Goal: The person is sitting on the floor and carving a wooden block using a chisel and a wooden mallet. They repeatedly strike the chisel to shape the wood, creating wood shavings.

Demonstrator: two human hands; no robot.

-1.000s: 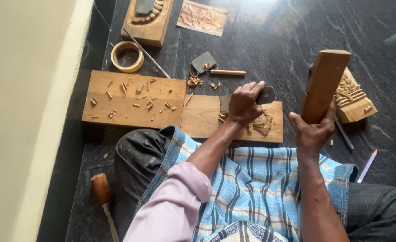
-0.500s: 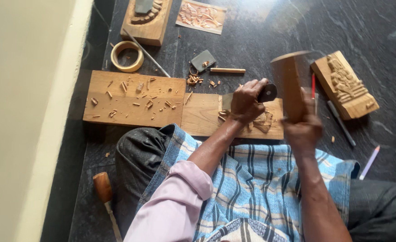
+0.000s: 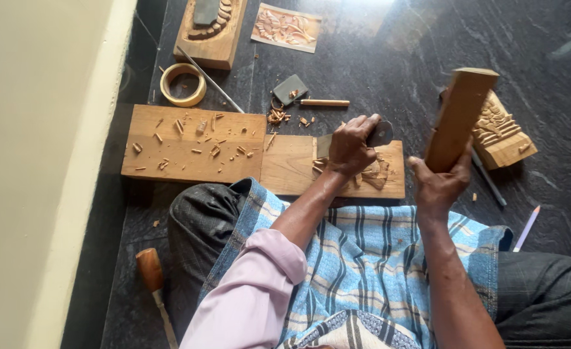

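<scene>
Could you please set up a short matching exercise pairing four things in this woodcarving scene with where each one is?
Things:
1. wooden mallet
2. chisel
3. tape roll
4. pencil

Places:
A. on the floor, beyond the long plank
B. in the left hand, over the small board
C. raised in the right hand
D. on the floor, far right

Pairs: 1-C, 2-B, 3-A, 4-D

Dark stone floor (image 3: 376, 58), glossy with glare; cream wall (image 3: 33, 161) beside.
</scene>
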